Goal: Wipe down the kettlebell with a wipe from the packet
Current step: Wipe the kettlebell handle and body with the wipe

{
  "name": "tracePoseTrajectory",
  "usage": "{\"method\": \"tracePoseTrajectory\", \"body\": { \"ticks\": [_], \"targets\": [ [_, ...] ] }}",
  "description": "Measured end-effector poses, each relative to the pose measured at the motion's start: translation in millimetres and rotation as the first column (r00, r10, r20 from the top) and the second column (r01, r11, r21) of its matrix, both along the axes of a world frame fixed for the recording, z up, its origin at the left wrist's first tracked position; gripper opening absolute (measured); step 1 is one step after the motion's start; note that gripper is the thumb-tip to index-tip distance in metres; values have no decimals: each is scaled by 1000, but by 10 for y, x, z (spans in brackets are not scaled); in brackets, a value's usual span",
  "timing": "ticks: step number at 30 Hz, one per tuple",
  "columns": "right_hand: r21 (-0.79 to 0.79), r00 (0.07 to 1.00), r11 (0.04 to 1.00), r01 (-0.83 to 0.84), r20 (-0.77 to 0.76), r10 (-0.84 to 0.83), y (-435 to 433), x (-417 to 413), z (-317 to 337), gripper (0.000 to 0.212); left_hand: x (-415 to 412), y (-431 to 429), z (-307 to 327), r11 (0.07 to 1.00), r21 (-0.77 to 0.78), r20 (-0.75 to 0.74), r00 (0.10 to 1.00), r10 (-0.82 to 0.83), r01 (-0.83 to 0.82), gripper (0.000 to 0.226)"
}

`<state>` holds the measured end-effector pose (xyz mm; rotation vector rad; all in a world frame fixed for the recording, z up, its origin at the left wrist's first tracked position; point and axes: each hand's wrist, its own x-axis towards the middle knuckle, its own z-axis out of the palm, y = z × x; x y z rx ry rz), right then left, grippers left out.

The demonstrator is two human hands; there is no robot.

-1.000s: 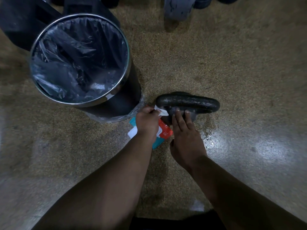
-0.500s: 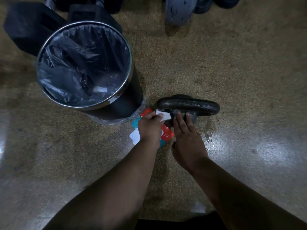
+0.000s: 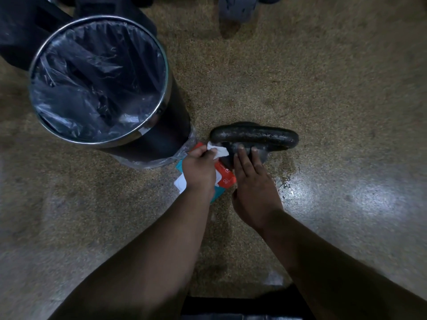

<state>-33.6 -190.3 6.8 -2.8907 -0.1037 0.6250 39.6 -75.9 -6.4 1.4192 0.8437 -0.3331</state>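
- Pinching a white wipe (image 3: 218, 150) with curled fingers, the left hand (image 3: 199, 172) holds it against the near-left side of the kettlebell (image 3: 254, 136).
- Right hand (image 3: 254, 190) rests on the kettlebell's body, fingers straight.
- Both forearms reach forward and down.
- The kettlebell stands on the speckled floor (image 3: 323, 88) near the bin (image 3: 166, 139).
- The red-and-teal packet (image 3: 225, 179) lies under the left hand.
- The bin holds a crumpled plastic liner (image 3: 97, 84).
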Motion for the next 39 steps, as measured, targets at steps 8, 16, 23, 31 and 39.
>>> {"method": "tracePoseTrajectory", "body": {
  "ticks": [8, 16, 23, 31, 39],
  "targets": [
    [16, 1000, 1000, 18, 7, -18, 11, -4, 10, 87, -84, -30, 21, 997, -59, 2, 999, 47, -47, 22],
    [15, 1000, 1000, 19, 15, -20, 20, 3, 9, 84, 6, -80, 55, 998, -35, -51, 997, 53, -54, 26],
    [19, 1000, 1000, 12, 6, -12, 25, 14, 31, 85, 49, -25, 58, 1000, -4, -36, 999, 27, -27, 12],
    [-3, 1000, 1000, 0, 14, 0, 13, -2, 2, 86, 14, -5, 37, 998, -14, -17, 998, 68, -68, 16],
    [-15, 1000, 1000, -15, 11, 15, -1, 8, 9, 88, -40, -18, 37, 994, -64, -38, 996, 85, -87, 13]
  ]
}}
